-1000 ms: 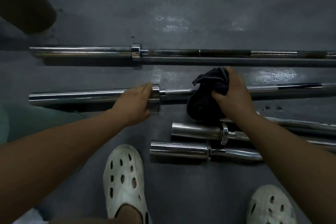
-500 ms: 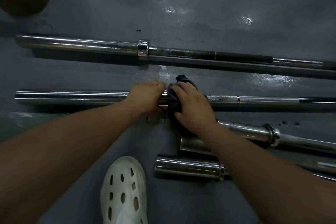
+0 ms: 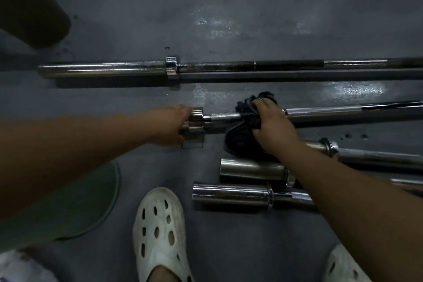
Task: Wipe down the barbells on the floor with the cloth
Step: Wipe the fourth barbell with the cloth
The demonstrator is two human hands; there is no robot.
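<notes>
Since half a second earlier, the right hand had drawn the cloth away from the left hand and out along the shaft of the middle barbell. The hands had been almost touching at the collar and now sat apart.

The right hand was clamped round the bunched cloth, which wrapped the shaft. That wrap probably let one pass rub the whole way round the knurled steel. The left hand looked closed over the thick sleeve just beside the collar, though motion blur softened its fingers. Its job was probably to stop the bar rolling or sliding under the wiping stroke.

The bar being wiped ran straight through both grips. The far barbell lay beyond the fingertips of both hands, well apart from them. The nearest barbell lay on the person's side of the right hand and passed under the right forearm.
</notes>
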